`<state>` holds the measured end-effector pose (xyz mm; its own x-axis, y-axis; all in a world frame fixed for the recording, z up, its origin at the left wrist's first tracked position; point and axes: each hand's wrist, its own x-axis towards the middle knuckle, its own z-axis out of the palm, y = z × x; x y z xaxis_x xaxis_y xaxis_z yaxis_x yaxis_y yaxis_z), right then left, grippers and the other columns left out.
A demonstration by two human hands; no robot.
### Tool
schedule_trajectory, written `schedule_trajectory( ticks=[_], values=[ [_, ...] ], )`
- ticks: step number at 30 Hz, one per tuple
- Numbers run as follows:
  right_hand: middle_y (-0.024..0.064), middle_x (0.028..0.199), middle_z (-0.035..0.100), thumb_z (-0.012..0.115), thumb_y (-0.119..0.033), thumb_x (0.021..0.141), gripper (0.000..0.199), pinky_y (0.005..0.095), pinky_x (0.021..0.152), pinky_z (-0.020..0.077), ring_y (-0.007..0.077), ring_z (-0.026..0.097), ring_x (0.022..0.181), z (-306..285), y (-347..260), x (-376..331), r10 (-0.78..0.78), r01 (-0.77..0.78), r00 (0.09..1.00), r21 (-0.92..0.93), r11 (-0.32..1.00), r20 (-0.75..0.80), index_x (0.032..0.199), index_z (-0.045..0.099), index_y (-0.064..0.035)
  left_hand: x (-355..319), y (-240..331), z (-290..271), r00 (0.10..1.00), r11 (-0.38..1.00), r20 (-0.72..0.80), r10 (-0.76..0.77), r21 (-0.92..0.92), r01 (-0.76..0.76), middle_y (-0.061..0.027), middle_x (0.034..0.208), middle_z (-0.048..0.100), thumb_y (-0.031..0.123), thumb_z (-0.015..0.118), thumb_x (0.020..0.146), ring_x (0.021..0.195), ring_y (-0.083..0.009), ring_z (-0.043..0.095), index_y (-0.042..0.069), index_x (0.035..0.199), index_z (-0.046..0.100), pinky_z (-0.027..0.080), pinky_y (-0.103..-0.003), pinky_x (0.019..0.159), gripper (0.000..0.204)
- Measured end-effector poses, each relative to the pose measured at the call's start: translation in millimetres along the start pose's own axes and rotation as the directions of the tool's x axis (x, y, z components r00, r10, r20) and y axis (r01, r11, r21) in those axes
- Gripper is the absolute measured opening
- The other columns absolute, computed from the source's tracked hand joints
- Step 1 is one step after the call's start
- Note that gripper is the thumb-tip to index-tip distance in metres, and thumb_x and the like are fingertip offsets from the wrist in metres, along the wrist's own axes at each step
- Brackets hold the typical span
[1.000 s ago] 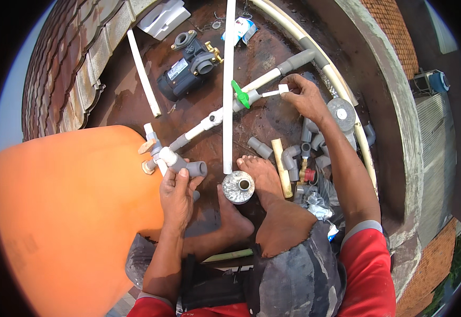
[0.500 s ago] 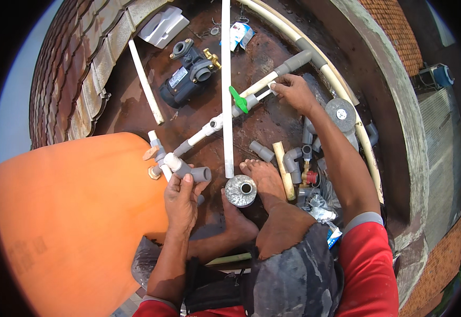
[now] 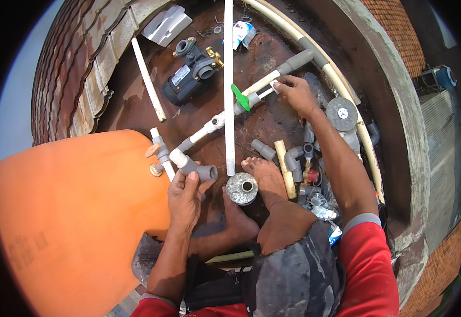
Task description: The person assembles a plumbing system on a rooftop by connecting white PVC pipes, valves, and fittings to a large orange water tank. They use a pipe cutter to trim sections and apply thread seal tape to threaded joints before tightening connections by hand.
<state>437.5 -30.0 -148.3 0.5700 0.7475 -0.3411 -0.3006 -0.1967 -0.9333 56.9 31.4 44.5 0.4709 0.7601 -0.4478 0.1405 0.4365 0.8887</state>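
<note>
Since the earliest frame, the small white cap in my right hand has come closer to the near end of the green-handled valve, and less of its thin white stick shows.

From my head camera, my right thumb and fingers are pinched on that cap, with the stick running left and down to the valve's grey end; I can't tell whether its tip sits inside. My left hand, well below and to the left of my right, grips a grey pipe fitting between thumb and fingers. A white stub points up and left from it, and its hollow grey mouth faces right.

Just right of my left hand, a round metal can stands between my feet, its top hole uncovered. A long white pipe runs between my two hands, its lower end near the can. Left of my left hand bulges the orange tank; well above that hand lies a dark pump. Below my right hand are a short cream pipe and a grey elbow.
</note>
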Motion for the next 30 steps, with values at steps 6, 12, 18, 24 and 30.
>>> schedule_trajectory(
  ticks=[6,12,18,24,30],
  values=[
    [0.0145,0.125,0.074,0.077,-0.016,0.103,0.041,0.0382,0.091,0.0614,0.0255,0.075,0.108,2,-36,-38,-0.538,0.492,0.841,-0.507,0.708,0.066,0.141,0.069,-0.0027,-1,0,4,0.999,1.0,0.02,-0.027,0.01,0.027,-0.014,0.126,0.074,0.019,0.069,0.115,0.118,-0.0266,0.076,-0.003,0.143,0.06,0.066,-0.046,0.105,0.037],
    [0.017,0.128,0.072,0.075,-0.01,0.104,0.04,0.0379,0.089,0.0636,0.0249,0.077,0.106,10,-56,-110,-0.508,0.48,0.861,-0.297,0.825,-0.019,0.142,0.068,0.001,5,-7,1,0.999,0.999,-0.008,0.038,0.038,-0.038,-0.0124,0.127,0.075,0.019,0.072,0.113,0.118,-0.024,0.076,-0.004,0.145,0.062,0.065,-0.043,0.104,0.04],
    [0.02,0.128,0.072,0.079,-0.015,0.097,0.046,0.0472,0.105,0.0591,0.0413,0.072,0.118,42,-50,-175,-0.247,0.531,0.757,-0.349,0.772,0.605,0.141,0.072,-0.0034,19,4,2,1.0,0.997,-0.007,0.03,-0.069,-0.031,-0.0142,0.127,0.076,0.019,0.071,0.113,0.118,-0.0245,0.076,-0.005,0.143,0.064,0.065,-0.041,0.105,0.038],
    [0.0209,0.142,0.07,0.081,-0.018,0.094,0.048,0.0519,0.118,0.0536,0.0424,0.065,0.138,67,-21,-172,-0.222,0.687,0.587,-0.334,0.646,0.778,0.139,0.071,-0.0051,14,-1,0,1.0,0.995,-0.015,0.006,-0.098,-0.008,-0.0166,0.133,0.075,0.02,0.069,0.115,0.123,-0.0265,0.075,-0.004,0.147,0.061,0.064,-0.043,0.107,0.041],
    [0.0224,0.141,0.071,0.084,-0.02,0.091,0.04,0.0531,0.128,0.0461,0.0432,0.062,0.143,89,25,-174,-0.238,0.742,0.586,-0.395,0.541,0.774,0.125,0.071,-0.0041,24,-28,24,0.998,0.964,0.067,-0.012,-0.263,0.029,-0.0135,0.14,0.073,0.022,0.068,0.116,0.126,-0.0229,0.073,-0.001,0.151,0.061,0.062,-0.043,0.108,0.042]
  ],
)
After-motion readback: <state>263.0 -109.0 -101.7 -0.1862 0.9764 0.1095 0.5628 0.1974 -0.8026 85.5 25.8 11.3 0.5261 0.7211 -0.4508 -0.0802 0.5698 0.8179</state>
